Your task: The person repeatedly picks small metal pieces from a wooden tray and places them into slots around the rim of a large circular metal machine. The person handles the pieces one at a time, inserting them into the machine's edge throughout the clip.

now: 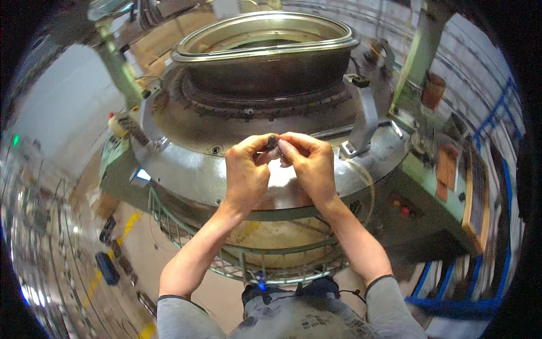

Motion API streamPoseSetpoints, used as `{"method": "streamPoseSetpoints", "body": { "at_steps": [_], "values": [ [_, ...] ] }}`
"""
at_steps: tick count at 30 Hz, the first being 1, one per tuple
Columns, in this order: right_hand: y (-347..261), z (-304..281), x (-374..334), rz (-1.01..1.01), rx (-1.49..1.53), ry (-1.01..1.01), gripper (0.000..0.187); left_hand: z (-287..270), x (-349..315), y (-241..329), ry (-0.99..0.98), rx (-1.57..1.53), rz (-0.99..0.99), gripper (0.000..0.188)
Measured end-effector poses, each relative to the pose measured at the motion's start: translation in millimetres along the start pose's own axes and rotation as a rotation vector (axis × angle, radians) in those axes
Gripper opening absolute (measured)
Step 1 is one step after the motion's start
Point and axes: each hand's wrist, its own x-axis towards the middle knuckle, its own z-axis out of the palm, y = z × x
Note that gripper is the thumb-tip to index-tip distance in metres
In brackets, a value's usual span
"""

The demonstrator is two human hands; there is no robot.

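My left grip is pinched nearly closed on a small dark part. My right grip meets it, fingertips drawn in beside the part; whether it also has hold, I cannot tell. The part is above a curved metal plate, before a round metal collar.

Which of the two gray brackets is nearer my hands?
The right bracket, its foot near your right hand; the left bracket stands farther from your left hand.
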Motion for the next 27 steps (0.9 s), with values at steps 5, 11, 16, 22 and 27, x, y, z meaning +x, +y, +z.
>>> {"method": "streamPoseSetpoints", "body": {
  "at_steps": [5,11,16,22,27],
  "values": [
    [14.5,66.7,18.5,0.133,0.119,0.106,0.017,-64.2,37.6,-38.3,-0.183,0.013,0.023,0.021],
    [20.2,111.0,45.9,0.116,0.075,0.223,0.016,-90.7,81.0,-69.2,-0.206,-0.188,-0.027,0.015],
    [27.5,114.3,74.3,0.18,0.15,0.32,0.014,-87.1,104.7,-87.9,-0.294,-0.626,-0.269,0.019],
    [32.7,128.2,105.7,0.109,-0.073,0.443,0.012,-75.1,103.8,-96.8,-0.149,-1.062,-0.616,0.018],
    [25.8,122.8,108.2,-0.103,-0.517,0.434,0.017,-75.0,128.6,-109.4,-0.26,-1.008,-0.51,0.016]
  ]
}}
